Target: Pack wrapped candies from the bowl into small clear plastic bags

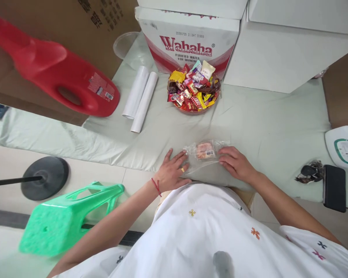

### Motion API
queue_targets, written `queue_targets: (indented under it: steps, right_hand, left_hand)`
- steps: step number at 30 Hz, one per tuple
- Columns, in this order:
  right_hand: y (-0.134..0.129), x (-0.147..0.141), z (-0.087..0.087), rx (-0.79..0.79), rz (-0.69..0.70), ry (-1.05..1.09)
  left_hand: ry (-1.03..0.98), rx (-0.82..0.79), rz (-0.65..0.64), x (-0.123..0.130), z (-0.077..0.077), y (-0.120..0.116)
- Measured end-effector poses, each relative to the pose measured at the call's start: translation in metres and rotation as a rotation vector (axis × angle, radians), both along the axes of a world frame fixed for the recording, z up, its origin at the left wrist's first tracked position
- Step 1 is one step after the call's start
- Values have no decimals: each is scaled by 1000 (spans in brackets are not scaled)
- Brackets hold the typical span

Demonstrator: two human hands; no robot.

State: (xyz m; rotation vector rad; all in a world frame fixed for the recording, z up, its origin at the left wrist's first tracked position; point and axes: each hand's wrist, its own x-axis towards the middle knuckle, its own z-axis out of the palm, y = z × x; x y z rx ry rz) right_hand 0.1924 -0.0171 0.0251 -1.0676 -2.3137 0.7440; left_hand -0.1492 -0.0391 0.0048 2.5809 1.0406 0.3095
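A clear plastic bag (193, 163) lies on the cloth near the front edge, with a small pinkish, square packaged item (205, 150) inside it. The item carries a barcode label. At the bag's left end rests my left hand (174, 169), palm down and fingers spread, its fingertips touching the plastic. My right hand (237, 163) lies at the other end, fingers slightly bent and apart, the tips on the bag's right edge. Neither hand lifts the bag off the surface.
A plate of wrapped candies (193, 88) stands before a Wahaha carton (188, 42). White paper rolls (144, 101) and a red jug (63, 73) are at left. A black phone (334, 188) lies at right beside a white bottle (345, 147). A green stool (55, 224) stands on the floor.
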Motion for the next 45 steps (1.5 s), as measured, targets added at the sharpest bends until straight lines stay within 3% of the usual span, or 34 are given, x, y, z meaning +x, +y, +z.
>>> queue_targets:
  steps: [4,11,15,19,22,25,27,30,33,36,40,43,45]
  right_hand:
    - [25,-13,4,-103,-99,12]
    - [48,-22,-11,-289,-281,-99]
    - [44,-23,-15,-231,-369,-253]
    - [34,-18,-19,-4,-487,-387]
    - [30,-9,-22,139,-503,-368]
    - [29,-5,-21,158,-420,-287]
    - [29,-6,-16,103,-389,-235]
    - [29,-18,-3,-48,-468,-225]
    - [30,-40,9,-149,-528,-206]
    - [29,-68,11,-177,-482,-145]
    - [19,-94,0,-156,-309,-132]
    - [10,-96,-8,-127,-216,-63]
    - [6,-90,-12,-162,-188,-3]
  left_hand:
    - [-7,4,107,6,-4,1]
    - [-158,-41,406,25,-2,17]
    - [-43,-34,653,42,-4,28]
    - [17,18,813,52,-7,34]
    - [-9,62,814,52,-7,36]
    - [-41,48,758,51,-5,40]
    - [-58,1,724,51,-3,43]
    - [-1,-91,685,54,3,45]
    - [95,-155,691,62,11,43]
    - [76,-200,703,70,20,38]
    - [-276,-309,771,76,26,36]
    - [-706,-641,776,78,24,40]
    - [-861,-813,720,79,22,44]
